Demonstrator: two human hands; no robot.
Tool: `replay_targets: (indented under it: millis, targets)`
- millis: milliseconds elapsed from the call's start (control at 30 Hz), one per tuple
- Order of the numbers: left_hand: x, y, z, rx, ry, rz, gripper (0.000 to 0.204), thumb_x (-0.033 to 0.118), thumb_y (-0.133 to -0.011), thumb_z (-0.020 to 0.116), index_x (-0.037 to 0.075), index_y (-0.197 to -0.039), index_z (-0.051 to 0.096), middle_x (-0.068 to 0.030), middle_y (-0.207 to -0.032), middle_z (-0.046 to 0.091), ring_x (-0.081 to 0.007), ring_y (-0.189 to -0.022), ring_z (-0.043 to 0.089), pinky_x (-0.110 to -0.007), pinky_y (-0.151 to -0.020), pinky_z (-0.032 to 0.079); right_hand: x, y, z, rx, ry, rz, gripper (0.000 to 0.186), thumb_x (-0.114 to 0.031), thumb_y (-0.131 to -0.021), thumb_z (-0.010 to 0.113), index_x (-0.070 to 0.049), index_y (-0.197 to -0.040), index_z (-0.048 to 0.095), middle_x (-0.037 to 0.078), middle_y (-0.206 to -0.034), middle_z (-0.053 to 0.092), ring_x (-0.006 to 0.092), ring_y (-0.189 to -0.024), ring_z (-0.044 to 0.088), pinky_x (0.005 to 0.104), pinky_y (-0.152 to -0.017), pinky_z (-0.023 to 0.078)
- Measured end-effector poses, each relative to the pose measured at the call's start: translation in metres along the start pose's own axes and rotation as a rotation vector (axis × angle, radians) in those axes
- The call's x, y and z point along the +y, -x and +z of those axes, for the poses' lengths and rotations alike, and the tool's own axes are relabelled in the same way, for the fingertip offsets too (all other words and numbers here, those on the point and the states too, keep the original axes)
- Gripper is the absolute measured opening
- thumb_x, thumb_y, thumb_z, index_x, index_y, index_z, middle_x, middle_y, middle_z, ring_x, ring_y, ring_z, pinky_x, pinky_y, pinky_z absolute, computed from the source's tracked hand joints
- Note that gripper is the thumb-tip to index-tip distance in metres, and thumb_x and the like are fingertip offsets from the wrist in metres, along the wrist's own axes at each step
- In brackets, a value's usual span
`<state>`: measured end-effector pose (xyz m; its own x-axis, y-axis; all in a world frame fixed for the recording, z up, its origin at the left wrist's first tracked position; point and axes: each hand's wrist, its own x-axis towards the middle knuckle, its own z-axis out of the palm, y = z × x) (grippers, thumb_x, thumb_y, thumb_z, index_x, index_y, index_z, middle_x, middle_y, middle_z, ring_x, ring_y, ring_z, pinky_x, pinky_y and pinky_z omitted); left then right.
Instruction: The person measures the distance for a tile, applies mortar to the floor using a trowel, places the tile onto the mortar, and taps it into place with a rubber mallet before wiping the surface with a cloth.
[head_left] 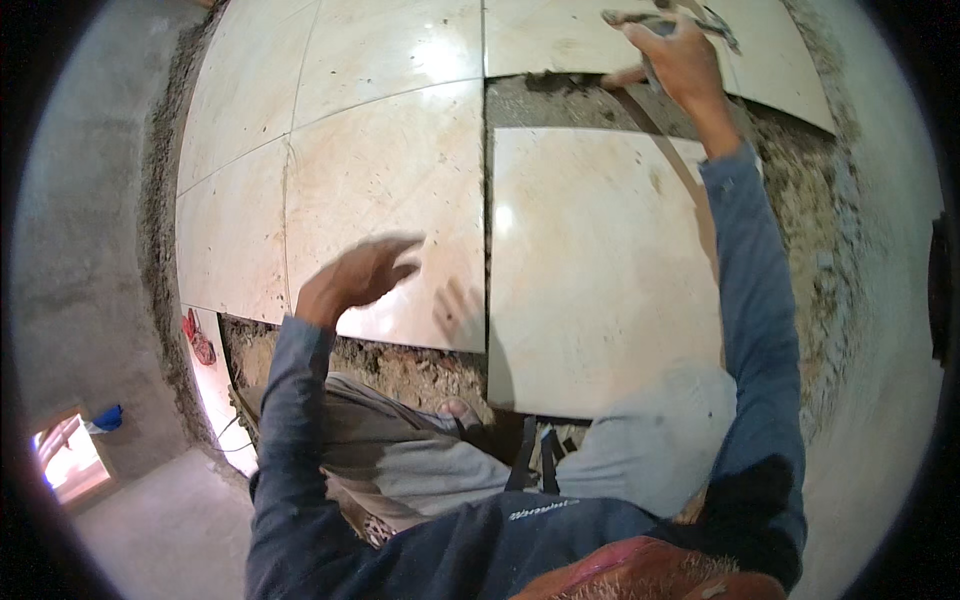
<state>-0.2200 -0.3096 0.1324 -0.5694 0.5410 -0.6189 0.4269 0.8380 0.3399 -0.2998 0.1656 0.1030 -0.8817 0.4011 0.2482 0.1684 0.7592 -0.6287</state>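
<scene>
My left hand [365, 270], slightly blurred with fingers apart, hovers over a laid cream floor tile [400, 160], casting a shadow. At the upper right, my right hand [680, 65] is closed on a metal tool [727, 35], perhaps a hammer; its exact shape is partly hidden. A short wooden piece, perhaps a handle, shows below that hand. A loose-looking square cream tile [590, 270] lies before me, separated by a dark gap from the tiles beside it and by a strip of mortar [530, 103] from those beyond.
Rough mortar bed [800, 230] runs along the right wall [890, 280]. Rubble [380, 355] borders the tiles by my bent legs [640, 450]. At the left are a red tangled item [200, 340], a concrete wall [90, 220] and a small bright opening [70, 455] with a blue object [108, 418].
</scene>
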Motion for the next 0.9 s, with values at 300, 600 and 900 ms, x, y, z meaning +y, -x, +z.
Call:
replay_targets:
  millis: [300, 600, 900]
  targets:
    - [0.064, 0.072, 0.024, 0.271, 0.054, 0.004, 0.056, 0.035, -0.102, 0.062, 0.006, -0.148, 0.052, -0.0193, -0.146, 0.057, -0.0357, -0.136, 0.054, -0.045, -0.111, 0.045, 0.084, 0.139, -0.200, 0.309, -0.632, 0.089, 0.058, -0.043, -0.089, 0.076, 0.001, -0.126, 0.065, 0.014, -0.111, 0.071, 0.0241, -0.099, 0.070, 0.0365, -0.087, 0.055]
    - [0.108, 0.018, 0.025, 0.067, -0.057, -0.021, 0.058, 0.042, -0.102, 0.061, 0.009, -0.149, 0.052, -0.0205, -0.144, 0.058, -0.0375, -0.134, 0.056, -0.045, -0.107, 0.048, 0.124, 0.475, -0.317, 0.227, 0.732, 0.482, 0.067, -0.044, -0.087, 0.077, -0.001, -0.135, 0.058, 0.022, -0.124, 0.066, 0.0369, -0.113, 0.064, 0.0446, -0.097, 0.051]
    - [0.138, -0.019, 0.050, -0.088, -0.035, 0.037, 0.065, 0.048, -0.105, 0.052, 0.003, -0.151, 0.046, -0.0233, -0.149, 0.053, -0.0339, -0.138, 0.051, -0.043, -0.112, 0.041, 0.182, 0.756, -0.282, -0.272, 0.969, 0.472, 0.043, -0.021, -0.094, 0.066, -0.006, -0.133, 0.058, 0.019, -0.122, 0.065, 0.0403, -0.116, 0.060, 0.0515, -0.099, 0.050]
